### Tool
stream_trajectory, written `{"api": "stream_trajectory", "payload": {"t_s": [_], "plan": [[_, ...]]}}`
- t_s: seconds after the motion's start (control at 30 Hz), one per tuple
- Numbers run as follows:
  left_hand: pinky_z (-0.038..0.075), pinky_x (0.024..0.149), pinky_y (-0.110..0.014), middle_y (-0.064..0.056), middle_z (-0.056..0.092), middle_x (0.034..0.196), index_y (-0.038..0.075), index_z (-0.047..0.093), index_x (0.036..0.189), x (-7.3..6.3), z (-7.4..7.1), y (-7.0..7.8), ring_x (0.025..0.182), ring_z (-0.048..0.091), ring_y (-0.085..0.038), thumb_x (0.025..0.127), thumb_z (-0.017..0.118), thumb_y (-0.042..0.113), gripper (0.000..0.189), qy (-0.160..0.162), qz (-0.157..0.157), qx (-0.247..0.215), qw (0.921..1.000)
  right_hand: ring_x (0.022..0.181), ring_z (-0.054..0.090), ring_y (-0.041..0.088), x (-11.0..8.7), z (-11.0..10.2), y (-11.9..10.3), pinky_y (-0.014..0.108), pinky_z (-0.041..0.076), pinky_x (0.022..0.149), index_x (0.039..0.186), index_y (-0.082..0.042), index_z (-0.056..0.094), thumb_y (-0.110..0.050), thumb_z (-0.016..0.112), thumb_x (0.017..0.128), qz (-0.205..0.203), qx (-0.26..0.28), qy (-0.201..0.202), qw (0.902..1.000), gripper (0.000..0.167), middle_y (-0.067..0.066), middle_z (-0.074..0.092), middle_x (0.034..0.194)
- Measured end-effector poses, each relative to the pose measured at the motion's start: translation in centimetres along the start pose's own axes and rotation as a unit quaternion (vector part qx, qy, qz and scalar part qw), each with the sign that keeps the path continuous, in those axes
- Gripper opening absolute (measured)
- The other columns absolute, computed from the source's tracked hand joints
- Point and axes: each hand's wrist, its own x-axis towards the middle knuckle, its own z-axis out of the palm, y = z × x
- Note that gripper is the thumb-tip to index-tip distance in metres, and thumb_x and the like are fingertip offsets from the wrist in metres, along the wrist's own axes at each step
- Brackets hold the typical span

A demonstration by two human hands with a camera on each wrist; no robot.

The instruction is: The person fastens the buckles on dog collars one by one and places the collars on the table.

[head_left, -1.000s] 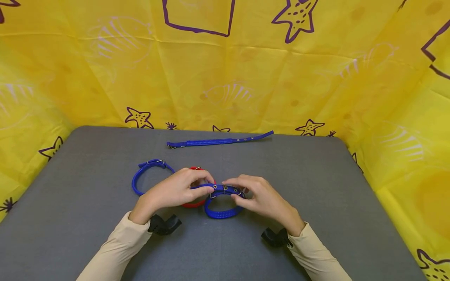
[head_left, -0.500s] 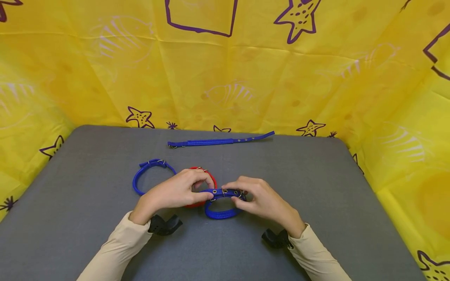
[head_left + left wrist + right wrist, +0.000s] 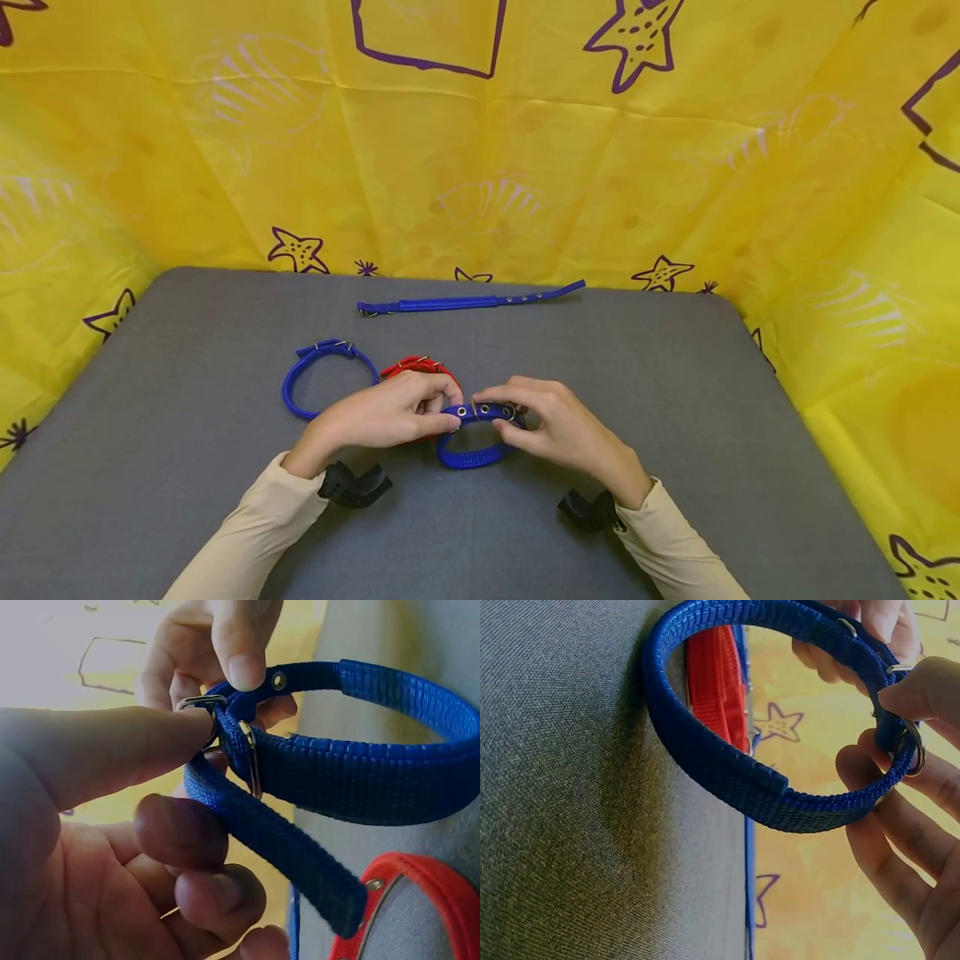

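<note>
A blue dog collar (image 3: 474,459), buckled into a loop, is between the two hands just above the grey table. My left hand (image 3: 390,408) pinches it at the metal buckle; in the left wrist view the thumb presses beside the buckle (image 3: 202,701). The loose strap end (image 3: 300,859) sticks out past the left fingertips. My right hand (image 3: 558,421) holds the strap's other side with thumb and fingers, near a metal D-ring (image 3: 916,750). A red collar (image 3: 420,364) lies behind the left hand, which partly covers it.
To the left of the hands lies another looped blue collar (image 3: 287,387). A straight, unbuckled blue collar (image 3: 446,304) lies near the back edge of the grey table (image 3: 637,358). Yellow patterned cloth (image 3: 480,142) surrounds the table at the back and sides.
The strap at the top of the held collar has come down slightly. My left hand has shifted a little, uncovering more of the red collar's top. The right hand stays nearly in place.
</note>
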Motion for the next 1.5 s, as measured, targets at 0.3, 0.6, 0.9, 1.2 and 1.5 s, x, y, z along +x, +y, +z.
{"api": "stream_trajectory", "payload": {"t_s": [0.3,0.6,0.9,1.2,1.5], "plan": [[0.04,0.064,-0.02,0.011,0.045,0.067,0.012,0.064,0.103,0.03,0.0,-0.15,0.06,0.044,-0.002,0.094,0.067,0.018,0.011,-0.013,0.015,-0.024,0.9995,0.074,0.054,0.006,0.08,-0.09,-0.08,0.019,0.046,0.064,0.121,-0.018,0.069,-0.005,0.07,0.087,-0.003,0.011,0.002,0.9999,0.036,-0.008,0.066,0.091],[0.037,0.062,-0.02,0.01,0.043,0.068,0.013,0.061,0.104,0.23,0.33,-0.2,0.059,0.042,-0.003,0.096,0.065,0.018,0.011,0.0,0.024,-0.025,0.9994,0.078,0.057,0.005,0.01,-0.08,-0.14,0.026,0.052,0.063,0.123,-0.017,0.068,-0.006,0.071,0.088,0.01,0.024,0.002,0.9997,0.036,-0.006,0.068,0.095],[0.039,0.059,-0.023,0.007,0.046,0.068,0.016,0.059,0.104,0.42,0.8,-0.28,0.058,0.043,-0.006,0.097,0.065,0.025,0.012,0.034,0.018,-0.022,0.999,0.085,0.066,0.005,0.13,-0.05,-0.13,0.022,0.055,0.072,0.116,-0.007,0.069,-0.004,0.074,0.084,0.038,0.019,0.025,0.9988,0.033,0.0,0.074,0.102],[0.041,0.06,-0.024,0.005,0.05,0.068,0.014,0.054,0.105,0.33,0.79,-0.5,0.056,0.046,-0.007,0.098,0.064,0.025,0.017,0.034,0.003,-0.023,0.9992,0.083,0.067,0.005,0.19,0.11,-0.33,0.027,0.056,0.073,0.112,-0.01,0.071,-0.013,0.077,0.086,0.104,0.031,0.019,0.994,0.027,-0.001,0.074,0.098],[0.039,0.059,-0.023,0.008,0.047,0.067,0.014,0.057,0.105,0.29,0.68,-0.28,0.057,0.044,-0.006,0.097,0.065,0.024,0.016,0.033,0.011,-0.016,0.9993,0.083,0.065,0.004,0.3,0.37,-0.33,0.024,0.055,0.074,0.108,-0.011,0.073,-0.013,0.078,0.086,0.072,0.038,0.029,0.9962,0.023,-0.002,0.074,0.096]]}}
